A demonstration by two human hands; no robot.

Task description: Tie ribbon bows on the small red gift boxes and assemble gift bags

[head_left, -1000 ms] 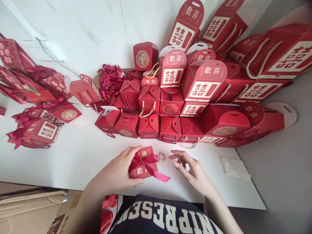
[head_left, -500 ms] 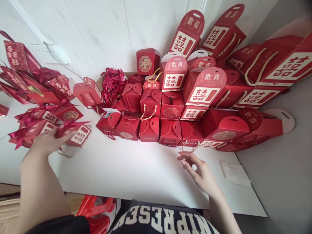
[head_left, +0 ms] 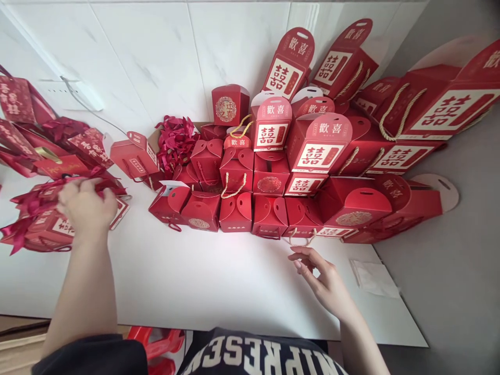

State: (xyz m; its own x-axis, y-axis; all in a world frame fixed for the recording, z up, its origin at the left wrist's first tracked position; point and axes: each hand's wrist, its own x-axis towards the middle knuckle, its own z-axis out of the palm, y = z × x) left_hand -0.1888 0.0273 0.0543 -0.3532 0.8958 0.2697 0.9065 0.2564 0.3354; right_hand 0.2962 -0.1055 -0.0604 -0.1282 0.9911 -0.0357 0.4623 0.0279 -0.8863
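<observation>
At the left, my left hand (head_left: 88, 205) is curled over a red gift box (head_left: 120, 212) whose pale label and edge show right of the hand. Its fingertips are partly hidden on the far side. Beside it lie several red gift boxes (head_left: 45, 226) tied with dark pink ribbon (head_left: 19, 239). My right hand (head_left: 318, 273) hovers over the white table (head_left: 219, 276), fingers loosely bent and apart, with nothing in it. Just beyond its fingertips stands a small red box with a cream rope handle (head_left: 302, 235).
Stacked red boxes (head_left: 269, 177) fill the table's back against the tiled wall (head_left: 148, 62). A heap of dark pink ribbons (head_left: 175, 138) sits among them. A white packet (head_left: 375, 277) lies at the right. Under the table's front edge is a red plastic stool (head_left: 164, 344).
My left hand has moved away from me and slightly right, taking the gift box back among the ribboned boxes. The view has shifted slightly. My right hand has stayed nearly still.
</observation>
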